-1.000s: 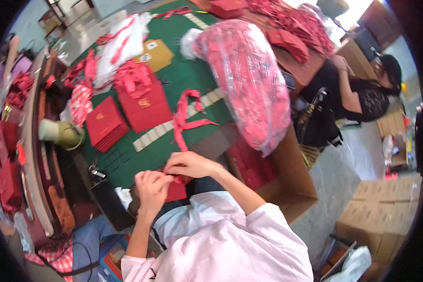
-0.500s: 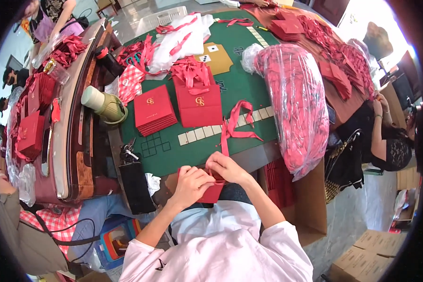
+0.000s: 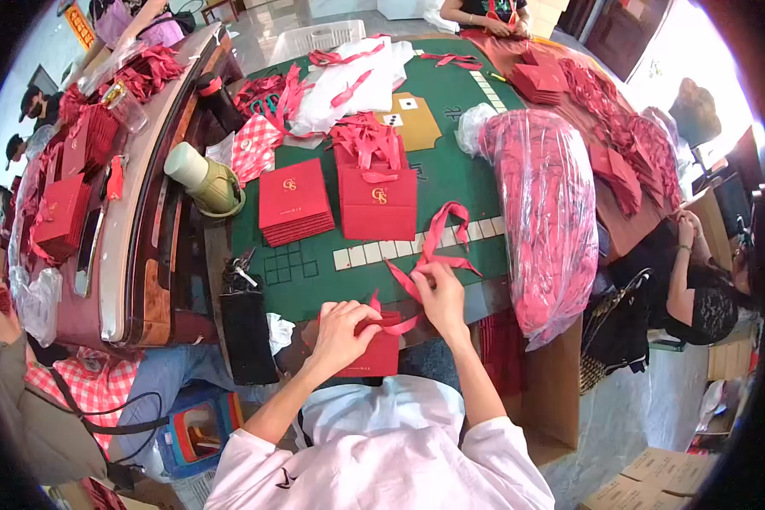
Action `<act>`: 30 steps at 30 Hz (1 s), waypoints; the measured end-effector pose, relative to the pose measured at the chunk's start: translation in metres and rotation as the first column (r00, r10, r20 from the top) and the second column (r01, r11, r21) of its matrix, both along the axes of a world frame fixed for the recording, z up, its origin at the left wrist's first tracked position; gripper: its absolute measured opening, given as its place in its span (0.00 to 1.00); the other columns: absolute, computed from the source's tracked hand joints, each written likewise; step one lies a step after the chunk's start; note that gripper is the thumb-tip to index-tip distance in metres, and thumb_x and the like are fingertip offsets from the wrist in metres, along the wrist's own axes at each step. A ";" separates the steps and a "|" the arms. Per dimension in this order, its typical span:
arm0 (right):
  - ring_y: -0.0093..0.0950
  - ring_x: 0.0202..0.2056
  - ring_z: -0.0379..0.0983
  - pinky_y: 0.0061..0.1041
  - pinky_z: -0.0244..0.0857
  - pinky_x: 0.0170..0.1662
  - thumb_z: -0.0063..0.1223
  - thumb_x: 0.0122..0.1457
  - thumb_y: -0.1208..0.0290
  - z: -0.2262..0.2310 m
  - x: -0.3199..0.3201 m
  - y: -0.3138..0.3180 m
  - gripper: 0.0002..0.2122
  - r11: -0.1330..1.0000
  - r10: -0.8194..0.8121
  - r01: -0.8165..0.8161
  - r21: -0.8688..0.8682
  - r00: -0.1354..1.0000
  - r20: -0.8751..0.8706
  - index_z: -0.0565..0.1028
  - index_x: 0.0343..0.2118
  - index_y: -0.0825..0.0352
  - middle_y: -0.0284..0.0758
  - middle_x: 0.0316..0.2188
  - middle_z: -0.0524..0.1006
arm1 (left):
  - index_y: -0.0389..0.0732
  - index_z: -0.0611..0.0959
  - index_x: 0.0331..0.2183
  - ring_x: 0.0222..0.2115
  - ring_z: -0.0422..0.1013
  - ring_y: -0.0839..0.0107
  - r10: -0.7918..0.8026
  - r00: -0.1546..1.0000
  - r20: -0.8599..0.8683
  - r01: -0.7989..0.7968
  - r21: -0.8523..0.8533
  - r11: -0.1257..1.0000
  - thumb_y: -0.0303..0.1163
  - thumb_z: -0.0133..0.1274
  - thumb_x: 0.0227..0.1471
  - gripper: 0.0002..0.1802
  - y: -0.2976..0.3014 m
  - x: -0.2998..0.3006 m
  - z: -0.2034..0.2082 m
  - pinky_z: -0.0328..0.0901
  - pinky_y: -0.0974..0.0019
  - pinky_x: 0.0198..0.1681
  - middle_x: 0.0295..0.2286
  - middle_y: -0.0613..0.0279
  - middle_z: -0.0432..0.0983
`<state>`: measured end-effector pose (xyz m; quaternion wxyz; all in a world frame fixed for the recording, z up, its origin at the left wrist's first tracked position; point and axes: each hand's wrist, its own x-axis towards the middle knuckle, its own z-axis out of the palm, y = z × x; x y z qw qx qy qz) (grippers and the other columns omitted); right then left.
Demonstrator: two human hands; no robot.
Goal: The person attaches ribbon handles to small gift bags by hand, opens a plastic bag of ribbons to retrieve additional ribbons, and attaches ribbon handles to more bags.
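A small red paper gift bag (image 3: 374,359) rests at the near table edge, close to my body. My left hand (image 3: 342,333) is closed on its upper part, and a red ribbon end (image 3: 405,326) sticks out to the right of the opening. My right hand (image 3: 440,297) is off to the right, thumb and finger pinched at loose red ribbons (image 3: 440,234) that lie on the green tabletop (image 3: 467,265). Beyond my hands stand a red bag filled with ribbons (image 3: 379,204) and a stack of flat red bags (image 3: 295,200).
A large clear plastic sack of red ribbons (image 3: 540,221) lies at the right. To the left stand a green bottle (image 3: 202,177) and a black case (image 3: 248,336). An open cardboard box (image 3: 554,382) sits by my right side. Other people work around the tables.
My right hand has left the bag and moved right and forward to the loose ribbons. The left hand stays on the bag, whose front now shows more. The view has shifted slightly.
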<state>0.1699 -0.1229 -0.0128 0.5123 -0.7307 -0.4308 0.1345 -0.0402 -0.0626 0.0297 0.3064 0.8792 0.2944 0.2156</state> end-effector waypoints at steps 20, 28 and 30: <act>0.16 0.29 0.71 0.16 0.66 0.35 0.60 0.53 0.84 0.070 -0.016 -0.047 0.08 0.978 0.205 -0.188 0.085 0.935 -0.288 0.71 0.30 0.68 0.28 0.29 0.75 | 0.39 0.81 0.38 0.36 0.76 0.60 0.247 0.961 0.128 -0.209 -0.251 0.945 0.28 0.63 0.47 0.13 0.025 0.024 -0.043 0.69 0.60 0.41 0.33 0.56 0.78; 0.28 0.30 0.78 0.23 0.71 0.33 0.63 0.53 0.80 0.045 -0.071 -0.031 0.07 0.946 0.317 -0.321 -0.046 0.945 -0.079 0.79 0.35 0.69 0.37 0.30 0.79 | 0.41 0.80 0.43 0.41 0.69 0.56 0.275 0.961 -0.006 -0.273 0.084 0.958 0.32 0.63 0.45 0.21 0.019 -0.034 -0.029 0.63 0.55 0.45 0.40 0.57 0.73; 0.31 0.30 0.78 0.25 0.71 0.33 0.62 0.53 0.78 0.033 -0.081 -0.024 0.07 0.950 0.307 -0.306 -0.057 0.952 -0.001 0.79 0.35 0.69 0.38 0.31 0.79 | 0.41 0.80 0.44 0.42 0.69 0.56 0.232 0.967 -0.103 -0.224 0.080 0.971 0.33 0.63 0.45 0.21 0.017 -0.039 -0.030 0.63 0.55 0.45 0.40 0.58 0.72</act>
